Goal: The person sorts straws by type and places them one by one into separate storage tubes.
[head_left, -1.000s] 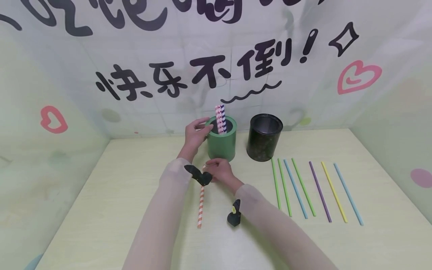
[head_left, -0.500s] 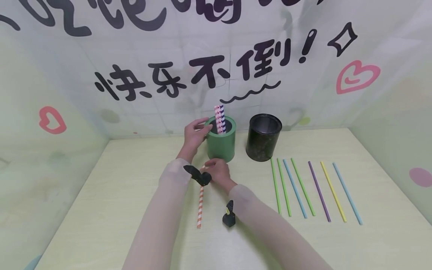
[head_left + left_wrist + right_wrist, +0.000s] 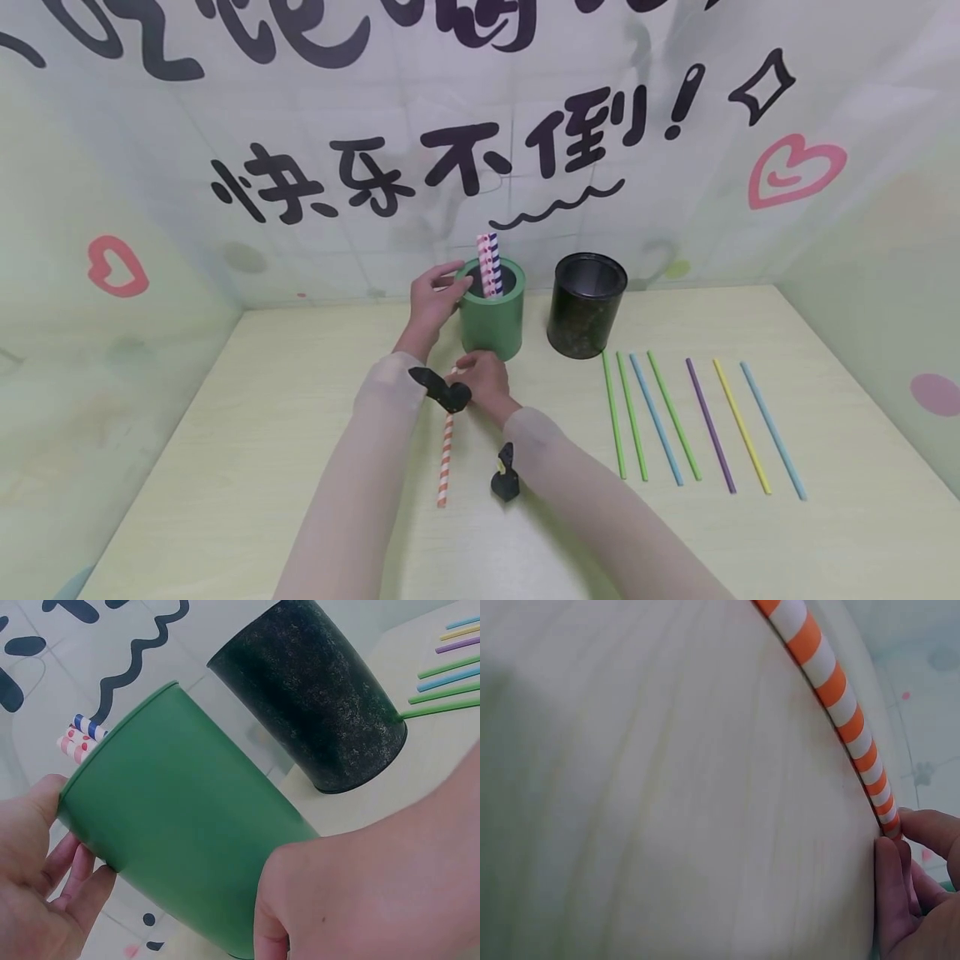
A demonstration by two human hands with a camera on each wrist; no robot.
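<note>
At the back of the table stands a green can (image 3: 492, 329), upright, with several patterned paper straws (image 3: 490, 265) poking out of its mouth. My left hand (image 3: 432, 307) grips this can at the left side of its rim, as the left wrist view also shows. In front of the can, my right hand (image 3: 487, 379) pinches the far end of an orange-and-white striped paper straw (image 3: 446, 467). That straw lies along the tabletop, its near end pointing toward me. In the right wrist view the thumb and fingers close around the end of the striped straw (image 3: 842, 697).
A black can (image 3: 587, 312) stands to the right of the green one. Further right, several thin plain sticks in green (image 3: 628, 417), blue (image 3: 656, 419), purple (image 3: 710, 426) and yellow (image 3: 742, 426) lie in a row. A printed backdrop (image 3: 390, 250) rises behind the table (image 3: 300, 375).
My right hand and forearm have shifted slightly left, the fingers staying at the striped straw's far end. The left hand has kept its hold on the green can.
</note>
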